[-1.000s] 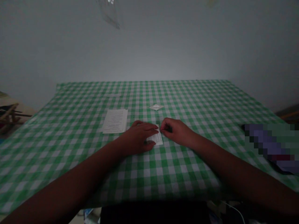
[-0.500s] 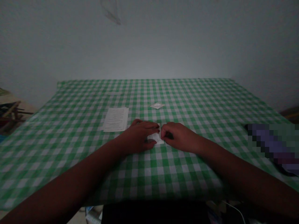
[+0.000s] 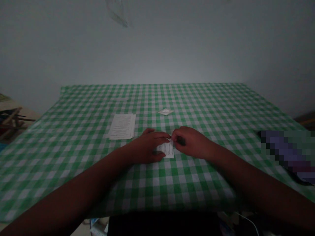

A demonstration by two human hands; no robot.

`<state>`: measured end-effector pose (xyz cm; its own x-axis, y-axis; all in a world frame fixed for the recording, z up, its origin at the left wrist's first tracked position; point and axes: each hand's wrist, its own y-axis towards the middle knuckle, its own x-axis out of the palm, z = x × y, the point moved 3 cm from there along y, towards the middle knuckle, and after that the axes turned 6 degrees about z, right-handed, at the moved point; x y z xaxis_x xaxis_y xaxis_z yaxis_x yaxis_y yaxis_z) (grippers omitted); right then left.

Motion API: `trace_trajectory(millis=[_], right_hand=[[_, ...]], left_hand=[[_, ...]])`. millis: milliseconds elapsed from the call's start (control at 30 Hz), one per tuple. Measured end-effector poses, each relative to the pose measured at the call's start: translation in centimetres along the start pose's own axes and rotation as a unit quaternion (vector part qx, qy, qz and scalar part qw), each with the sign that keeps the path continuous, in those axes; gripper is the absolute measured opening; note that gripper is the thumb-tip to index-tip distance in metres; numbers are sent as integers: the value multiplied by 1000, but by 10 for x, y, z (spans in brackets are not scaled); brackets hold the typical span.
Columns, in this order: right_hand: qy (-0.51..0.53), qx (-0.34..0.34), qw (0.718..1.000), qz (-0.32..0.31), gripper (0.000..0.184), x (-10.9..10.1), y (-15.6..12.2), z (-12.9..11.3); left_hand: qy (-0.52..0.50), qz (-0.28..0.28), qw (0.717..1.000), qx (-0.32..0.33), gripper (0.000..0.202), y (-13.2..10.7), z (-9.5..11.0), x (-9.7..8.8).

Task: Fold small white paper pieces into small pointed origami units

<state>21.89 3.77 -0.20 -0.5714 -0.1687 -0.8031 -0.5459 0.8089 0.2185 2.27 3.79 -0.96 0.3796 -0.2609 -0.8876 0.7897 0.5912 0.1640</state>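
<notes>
A small printed sheet of paper (image 3: 167, 150) lies on the checked cloth between my hands. My left hand (image 3: 151, 146) rests over its left side, the thumb spread from the stretched fingers and the fingertips at the far edge. At the sheet's far right corner, my right hand (image 3: 185, 141) is closed in a pinch on the paper; its fingertips nearly meet those of the left. Beyond them sits a small pale folded paper (image 3: 166, 112), diamond-shaped from here. Left of my hands is a short stack of printed sheets (image 3: 121, 126).
A green and white checked tablecloth (image 3: 209, 108) covers the table, which reaches back to a plain wall (image 3: 172, 49). A dark-edged object, blurred by pixels (image 3: 285, 150), lies at the right. A faint clear strip (image 3: 120, 99) lies farther back on the left.
The small sheet has turned slightly, and its near edge is now closer to me. My right hand has shifted slightly away from me; my left fingertips have moved a little to the right.
</notes>
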Motion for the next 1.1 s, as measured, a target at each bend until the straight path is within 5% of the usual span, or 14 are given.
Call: trace_trajectory(millis=[167,500,700,767,933,1100], right_hand=[[-26,-20,999,-14,13,7,0,-1],[-40,111,991,63,13,9,17,25],[-52,114,988,92,9,8,18,31],[-53,79,991,95,8,5,17,29],[-32,-135,990,10,26,2,9,15],[-38,-166,985,-8,27,5,6,15]], left_hand=[[-30,-19,999,20,43,0,5,1],[-27,-9,999,24,34,-1,5,0],[-19,-3,999,26,35,-1,6,-1],[-9,-4,999,30,38,-1,7,-1],[20,-6,999,37,52,-1,5,-1],[67,17,997,36,38,0,2,-5]])
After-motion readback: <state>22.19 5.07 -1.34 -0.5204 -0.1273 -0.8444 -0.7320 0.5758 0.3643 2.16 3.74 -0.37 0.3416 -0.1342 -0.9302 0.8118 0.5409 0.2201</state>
